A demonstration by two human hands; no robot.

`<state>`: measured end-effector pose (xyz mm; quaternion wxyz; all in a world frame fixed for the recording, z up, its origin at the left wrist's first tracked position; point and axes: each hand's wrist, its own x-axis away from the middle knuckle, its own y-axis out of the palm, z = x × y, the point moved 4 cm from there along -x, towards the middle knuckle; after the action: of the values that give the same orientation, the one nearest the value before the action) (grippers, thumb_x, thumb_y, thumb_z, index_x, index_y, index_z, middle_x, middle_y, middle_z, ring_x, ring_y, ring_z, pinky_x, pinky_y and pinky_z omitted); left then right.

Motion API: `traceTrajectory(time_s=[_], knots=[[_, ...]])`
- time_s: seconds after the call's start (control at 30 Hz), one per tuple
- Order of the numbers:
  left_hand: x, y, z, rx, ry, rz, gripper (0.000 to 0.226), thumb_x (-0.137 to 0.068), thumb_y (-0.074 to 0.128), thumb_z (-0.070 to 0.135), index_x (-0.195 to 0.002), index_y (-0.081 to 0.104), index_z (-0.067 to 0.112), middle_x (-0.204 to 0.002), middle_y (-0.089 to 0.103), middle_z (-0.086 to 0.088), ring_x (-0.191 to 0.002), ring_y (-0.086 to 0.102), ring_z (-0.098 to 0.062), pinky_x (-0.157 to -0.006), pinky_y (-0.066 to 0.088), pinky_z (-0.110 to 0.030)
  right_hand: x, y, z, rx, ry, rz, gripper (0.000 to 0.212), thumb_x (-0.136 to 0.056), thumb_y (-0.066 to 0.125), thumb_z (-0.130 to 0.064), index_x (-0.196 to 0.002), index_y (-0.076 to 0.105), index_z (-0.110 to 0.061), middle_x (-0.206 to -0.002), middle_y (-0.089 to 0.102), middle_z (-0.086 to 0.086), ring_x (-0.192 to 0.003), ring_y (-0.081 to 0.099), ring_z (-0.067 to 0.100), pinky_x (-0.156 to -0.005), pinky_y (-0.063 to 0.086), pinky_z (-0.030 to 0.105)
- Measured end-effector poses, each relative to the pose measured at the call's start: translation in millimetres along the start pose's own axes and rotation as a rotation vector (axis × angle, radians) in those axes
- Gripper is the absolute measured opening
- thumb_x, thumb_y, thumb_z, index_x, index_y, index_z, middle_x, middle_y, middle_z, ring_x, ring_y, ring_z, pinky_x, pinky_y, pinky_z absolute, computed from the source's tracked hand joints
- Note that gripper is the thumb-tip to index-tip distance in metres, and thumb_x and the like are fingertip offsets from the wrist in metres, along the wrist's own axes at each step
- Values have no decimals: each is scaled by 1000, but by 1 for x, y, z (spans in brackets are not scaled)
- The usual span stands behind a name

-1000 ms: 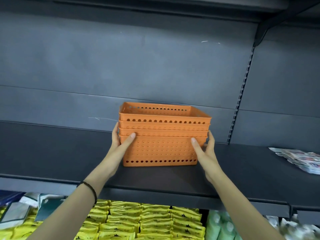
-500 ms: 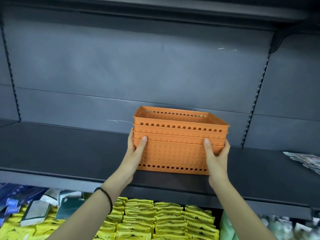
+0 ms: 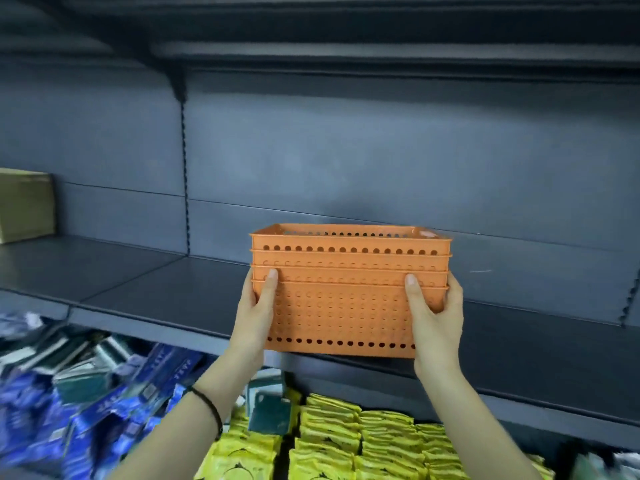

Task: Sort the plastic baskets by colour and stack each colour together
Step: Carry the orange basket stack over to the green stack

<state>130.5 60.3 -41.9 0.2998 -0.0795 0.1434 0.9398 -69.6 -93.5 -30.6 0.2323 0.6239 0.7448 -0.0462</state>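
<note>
Both hands moving the orange basket stack [image 3: 346, 306], four nested, leftward along the dark shelf [image 3: 156, 289]. My left hand [image 3: 254, 317] and right hand [image 3: 436, 317] clamp its two ends, thumbs flat on the near face, fingers curled round the end walls and mostly hidden. Since a second ago the stack has passed the pale scratch [image 3: 481, 271] on the back panel, which now lies to its right. Its base is at the shelf's near lip; resting or lifted cannot be told. One colour therefore appears gathered and is being relocated. Open shelf extends left to a cardboard box [image 3: 24, 206], with headroom above. Below the lip lie yellow packets [image 3: 346, 438] and blue packets [image 3: 104, 410].
</note>
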Motion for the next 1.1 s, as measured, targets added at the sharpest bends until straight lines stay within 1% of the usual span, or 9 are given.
traceTrajectory(time_s=[0.1,0.23,0.37,0.43,0.63,0.73,0.87,1.03,1.1], knots=[[-7,-75,14,-41,47,128,41,-92,49,55,-131,49,40,-120,62,16,-113,56,-10,-92,42,-38,36,66,7,-67,42,-68,60,-78,72,-52,-132,48,-41,-116,65,-16,-109,62,8,-96,51,49],[-8,-167,32,-17,31,256,36,-92,52,52,-126,52,41,-116,61,19,-106,55,-5,-91,42,-38,79,151,10,-112,87,-203,56,-80,71,-51,-131,48,-43,-114,66,-15,-105,64,9,-93,53,50],[-7,-249,53,-12,51,391,25,-93,51,51,-117,53,45,-109,59,24,-98,52,3,-86,38,-35,114,234,11,-144,106,-333,63,-70,70,-63,-128,48,-51,-116,67,-13,-109,64,13,-94,52,52],[-8,-287,59,-15,65,463,27,-93,51,51,-119,54,43,-109,60,22,-99,53,0,-86,38,-36,130,273,13,-161,117,-385,64,-68,71,-65,-127,49,-51,-116,68,-13,-108,65,14,-94,52,52],[-31,-386,64,-27,77,605,38,-91,52,54,-126,53,39,-114,61,16,-105,55,-11,-84,37,-36,171,382,29,-233,178,-495,55,-78,75,-45,-128,53,-39,-116,68,-10,-106,66,14,-94,53,49],[-60,-424,71,-21,92,602,33,-93,51,52,-122,54,37,-110,61,17,-96,55,-4,-77,39,-35,179,432,37,-262,188,-508,54,-78,75,-47,-127,54,-39,-114,69,-9,-105,67,14,-92,54,49],[-109,-467,79,-35,106,556,36,-92,51,53,-124,53,38,-112,61,15,-98,54,-5,-85,39,-40,177,497,44,-291,186,-490,51,-79,74,-44,-126,54,-38,-114,69,-8,-104,67,16,-90,55,50],[-174,-523,88,-45,105,537,42,-91,52,54,-128,53,32,-116,62,12,-106,55,-11,-86,38,-39,178,572,51,-279,163,-452,55,-77,75,-47,-126,53,-42,-113,70,-9,-105,67,15,-91,55,49],[-194,-541,88,-32,105,527,41,-91,52,53,-127,54,33,-114,61,14,-102,54,-7,-86,37,-40,179,596,55,-273,162,-455,55,-80,75,-41,-129,52,-38,-112,69,-9,-104,67,13,-91,55,48]])
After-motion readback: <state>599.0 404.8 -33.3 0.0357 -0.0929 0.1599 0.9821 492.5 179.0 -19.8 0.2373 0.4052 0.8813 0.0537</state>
